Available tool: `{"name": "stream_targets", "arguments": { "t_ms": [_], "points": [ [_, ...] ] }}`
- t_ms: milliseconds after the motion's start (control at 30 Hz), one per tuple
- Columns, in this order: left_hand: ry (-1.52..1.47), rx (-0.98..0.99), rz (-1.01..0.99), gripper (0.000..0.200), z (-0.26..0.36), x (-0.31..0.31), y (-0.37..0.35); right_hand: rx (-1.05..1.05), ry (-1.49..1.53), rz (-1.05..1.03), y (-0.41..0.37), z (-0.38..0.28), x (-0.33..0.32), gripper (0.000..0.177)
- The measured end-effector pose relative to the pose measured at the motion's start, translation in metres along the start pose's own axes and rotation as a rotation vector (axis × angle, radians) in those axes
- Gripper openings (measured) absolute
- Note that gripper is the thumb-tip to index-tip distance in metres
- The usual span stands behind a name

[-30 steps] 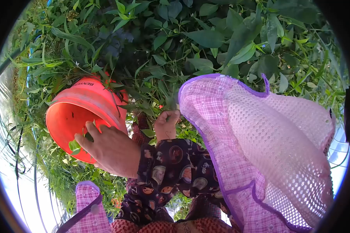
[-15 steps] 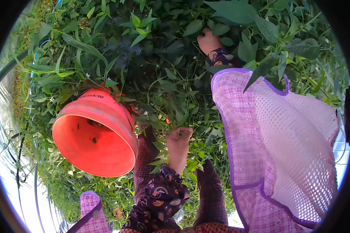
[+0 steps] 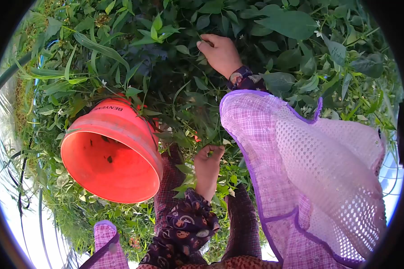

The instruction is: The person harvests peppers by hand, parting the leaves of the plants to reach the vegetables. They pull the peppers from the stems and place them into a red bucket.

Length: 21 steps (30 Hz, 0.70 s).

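My right hand (image 3: 220,54) reaches into the green leafy plants (image 3: 184,67) at the top centre. Its thumb and forefinger are pinched together among the leaves; what lies between them is too small to make out. Low in the middle, in front of my legs, my left hand (image 3: 207,169) is held up with its fingers curled in and the thumb against them. Whatever it may hold is hidden. To the left of that hand, a red plastic bucket (image 3: 112,175) lies tipped among the plants, its mouth facing me. A few small dark bits show inside it.
Purple plaid cloth with white mesh (image 3: 300,170) hangs over much of the right side, covering most of my right arm. My legs (image 3: 241,219) stand among the plants. Dark hoses or cables (image 3: 22,193) and pale sheeting run along the left edge.
My right hand has moved left and come more into sight from behind leaves. The purple cloth has shifted left and slightly down. My left hand and the bucket stay nearly in place.
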<state>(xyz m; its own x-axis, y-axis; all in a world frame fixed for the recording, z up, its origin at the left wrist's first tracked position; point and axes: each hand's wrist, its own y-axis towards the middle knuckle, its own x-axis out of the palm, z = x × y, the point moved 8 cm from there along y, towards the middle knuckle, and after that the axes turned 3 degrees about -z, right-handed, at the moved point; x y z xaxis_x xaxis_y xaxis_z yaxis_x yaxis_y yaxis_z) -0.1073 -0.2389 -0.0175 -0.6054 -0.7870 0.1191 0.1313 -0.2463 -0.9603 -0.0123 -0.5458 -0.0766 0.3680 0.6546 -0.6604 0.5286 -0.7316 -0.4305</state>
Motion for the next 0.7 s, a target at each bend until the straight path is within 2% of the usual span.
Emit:
{"name": "stream_targets", "arguments": {
  "t_ms": [33, 67, 100, 133, 167, 200, 233, 300, 367, 433, 467, 533, 633, 667, 700],
  "points": [
    [-0.006, -0.002, -0.003, 0.012, 0.001, 0.002, 0.000, -0.086, 0.235, -0.045, -0.013, -0.008, -0.001, 0.033],
    [-0.043, 0.107, 0.059, 0.013, 0.011, -0.002, 0.001, -0.072, 0.364, -0.026, -0.030, -0.009, -0.006, 0.026],
    [-0.080, 0.215, 0.123, 0.016, 0.021, -0.005, 0.000, -0.075, 0.360, -0.029, -0.043, -0.011, -0.008, 0.026],
    [-0.057, 0.267, 0.129, 0.024, 0.034, -0.006, -0.002, 0.107, 0.472, -0.035, -0.056, 0.002, -0.008, 0.026],
    [-0.060, 0.267, 0.129, 0.024, 0.040, -0.005, -0.004, 0.292, 0.581, -0.040, -0.071, 0.013, -0.005, 0.026],
    [-0.088, 0.293, 0.135, 0.025, 0.046, -0.004, -0.005, 0.386, 0.668, 0.012, -0.083, 0.009, -0.008, 0.029],
    [-0.116, 0.317, 0.141, 0.025, 0.052, -0.004, -0.008, 0.386, 0.666, 0.013, -0.093, 0.002, -0.006, 0.029],
    [-0.077, 0.257, 0.107, 0.032, 0.056, -0.002, -0.013, 0.359, 0.634, -0.100, -0.114, -0.019, 0.004, 0.033],
    [-0.424, 0.247, 0.125, 0.034, 0.061, -0.003, -0.014, 0.133, 0.454, -0.273, -0.143, -0.047, 0.019, 0.032],
    [-0.446, 0.312, 0.146, 0.041, 0.073, -0.006, -0.014, -0.155, 0.288, -0.109, -0.178, -0.065, 0.012, 0.033],
    [-0.532, 0.269, 0.093, 0.043, 0.068, -0.004, -0.011, -0.153, 0.292, -0.114, -0.188, -0.069, -0.001, 0.033],
    [-0.656, 0.226, -0.063, 0.043, 0.069, 0.003, -0.006, 0.178, 0.521, -0.404, -0.207, -0.055, -0.010, 0.034],
    [-0.490, 0.254, -0.136, 0.039, 0.063, 0.003, -0.003, 0.096, 0.352, -0.451, -0.224, -0.047, -0.007, 0.035],
    [-0.540, 0.248, -0.140, 0.032, 0.064, 0.002, -0.003, -0.052, 0.335, -0.379, -0.222, -0.048, -0.003, 0.038],
    [-0.544, 0.249, -0.143, 0.032, 0.064, 0.000, -0.001, -0.054, 0.330, -0.378, -0.217, -0.050, -0.003, 0.038]
  ]
}}
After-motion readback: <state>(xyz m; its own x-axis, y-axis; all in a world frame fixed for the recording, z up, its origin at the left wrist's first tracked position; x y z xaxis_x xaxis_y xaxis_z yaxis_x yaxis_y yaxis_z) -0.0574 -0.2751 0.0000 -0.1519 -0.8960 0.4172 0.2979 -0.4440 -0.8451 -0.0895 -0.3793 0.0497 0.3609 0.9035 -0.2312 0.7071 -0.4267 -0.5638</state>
